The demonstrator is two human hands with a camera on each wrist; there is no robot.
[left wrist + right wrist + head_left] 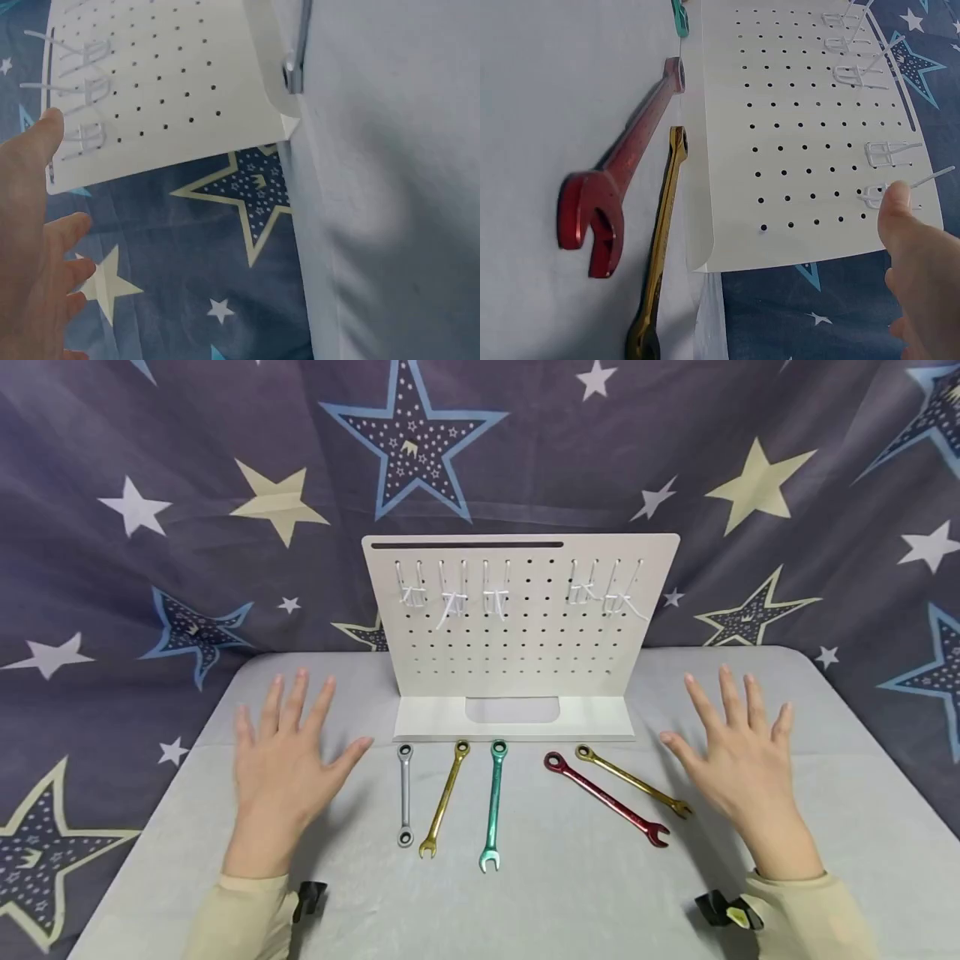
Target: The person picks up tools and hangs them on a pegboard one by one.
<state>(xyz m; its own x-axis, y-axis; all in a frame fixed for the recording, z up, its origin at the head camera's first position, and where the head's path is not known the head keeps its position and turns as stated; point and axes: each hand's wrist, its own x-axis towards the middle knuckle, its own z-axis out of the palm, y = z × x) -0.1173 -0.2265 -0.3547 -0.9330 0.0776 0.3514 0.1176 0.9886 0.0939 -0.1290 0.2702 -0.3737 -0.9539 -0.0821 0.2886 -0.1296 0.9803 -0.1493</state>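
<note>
Fingers spread, the left hand [283, 777] and right hand [742, 768] hover near the grey cloth-covered worktop's [585, 902] left and right edges, 5 slim coloured metal wrenches [495, 802] between.

Across the upper part of the head view hangs a backdrop [540, 452], behind the table [577, 902]. A pegboard [517, 647] stands mid-frame on the table, before the backdrop; on its upper rows sit five hooks [453, 602], three toward the left, two toward the right. Before the pegboard lie five wrenches [493, 806], apart: three at and just left of centre, two slanting right of centre. The left hand [285, 768] flanks them at middle left, the right hand [742, 756] at middle right.
</note>
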